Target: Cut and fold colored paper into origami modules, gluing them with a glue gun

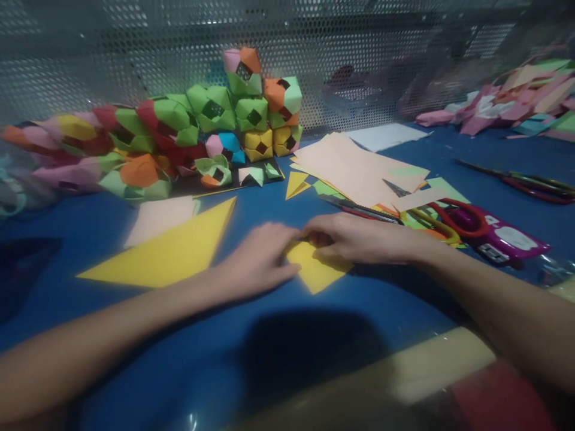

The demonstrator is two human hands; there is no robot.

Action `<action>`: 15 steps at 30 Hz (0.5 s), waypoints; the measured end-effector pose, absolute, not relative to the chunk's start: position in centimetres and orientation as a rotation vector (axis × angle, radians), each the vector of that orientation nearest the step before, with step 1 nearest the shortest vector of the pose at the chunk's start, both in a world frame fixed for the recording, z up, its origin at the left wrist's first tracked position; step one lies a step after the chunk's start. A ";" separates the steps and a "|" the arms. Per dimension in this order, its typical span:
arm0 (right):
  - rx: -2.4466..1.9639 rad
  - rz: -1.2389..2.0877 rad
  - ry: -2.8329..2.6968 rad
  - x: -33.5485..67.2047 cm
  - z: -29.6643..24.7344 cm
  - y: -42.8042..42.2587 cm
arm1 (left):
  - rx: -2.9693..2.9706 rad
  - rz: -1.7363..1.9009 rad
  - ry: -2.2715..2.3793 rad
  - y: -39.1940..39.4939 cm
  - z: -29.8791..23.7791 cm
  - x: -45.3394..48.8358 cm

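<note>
A small square of yellow paper (pixel 317 272) lies on the blue table, one corner pointing toward me. At its left edge is my left hand (pixel 267 257), with the thumb on the paper and the fingers bent over its far side. My right hand (pixel 339 236) grips the same paper from the far right, fingers curled in and pressed on it. The fingertips of both hands nearly meet at the paper's far corner. Left of my left hand, a larger folded yellow sheet (pixel 166 251) partly covers a stack of pale paper squares (pixel 159 218).
Folded paper cubes (pixel 209 108) are stacked along the perforated metal panel (pixel 359 60). Pale sheets (pixel 350 167), red-and-yellow-handled scissors (pixel 462 218) and a purple packet (pixel 510 236) lie on the right. Farther right are other scissors (pixel 534 182) and a heap of folded paper (pixel 507 102).
</note>
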State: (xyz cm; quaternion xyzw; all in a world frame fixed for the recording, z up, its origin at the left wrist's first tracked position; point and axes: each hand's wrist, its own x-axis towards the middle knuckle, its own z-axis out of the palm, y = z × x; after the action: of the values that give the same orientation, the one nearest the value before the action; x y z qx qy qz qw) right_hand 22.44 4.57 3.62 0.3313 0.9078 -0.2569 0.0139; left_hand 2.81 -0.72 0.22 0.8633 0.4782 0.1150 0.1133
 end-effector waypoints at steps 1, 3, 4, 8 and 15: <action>1.048 -0.803 2.841 22.6 3.6 4.7 | 2.523 0.344 1.411 -0.7 0.2 2.8; 1.061 -0.767 2.855 22.8 3.5 5.0 | 2.509 0.339 1.433 -0.6 0.2 2.7; 1.050 -0.737 2.854 23.0 3.5 5.2 | 2.506 0.336 1.445 -0.6 0.2 2.7; 0.987 -0.683 2.792 23.1 3.5 5.4 | 2.500 0.336 1.477 -0.7 0.3 2.7; 0.956 -0.955 2.921 22.7 3.7 4.8 | 2.420 0.521 1.447 -0.6 0.9 3.0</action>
State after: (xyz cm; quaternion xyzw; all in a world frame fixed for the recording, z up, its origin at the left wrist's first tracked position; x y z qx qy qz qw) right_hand 22.66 4.79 3.66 0.2967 0.9069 -0.2966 -0.0383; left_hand 2.97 -0.65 0.93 0.8361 0.4999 0.1799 0.1367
